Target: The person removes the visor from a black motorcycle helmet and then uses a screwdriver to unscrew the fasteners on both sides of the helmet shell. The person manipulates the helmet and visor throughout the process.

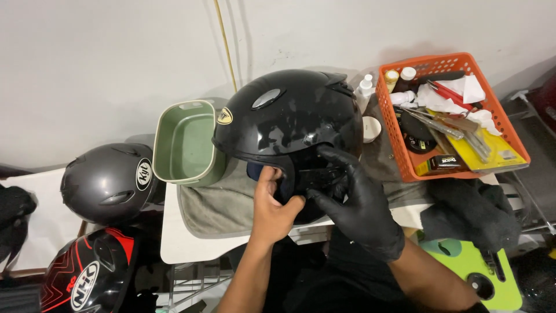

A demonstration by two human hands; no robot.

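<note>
A glossy black open-face helmet (289,113) rests on a grey towel (214,203) on a small white table (174,243). My left hand (272,203), bare, grips the helmet's lower edge by the cheek opening, thumb inside against the dark blue lining. My right hand (356,203) wears a black glove and presses its spread fingers on the black side mechanism at the helmet's lower right. Both hands hold the helmet from the near side.
A pale green rectangular tub (185,145) stands left of the helmet. An orange basket (394,133) of tools, bottles and rags sits at right, with a white bottle (365,87) behind it. A grey helmet (107,182) and a red-black helmet (87,275) lie at left. A black cloth (472,217) and a green board (486,278) are at right.
</note>
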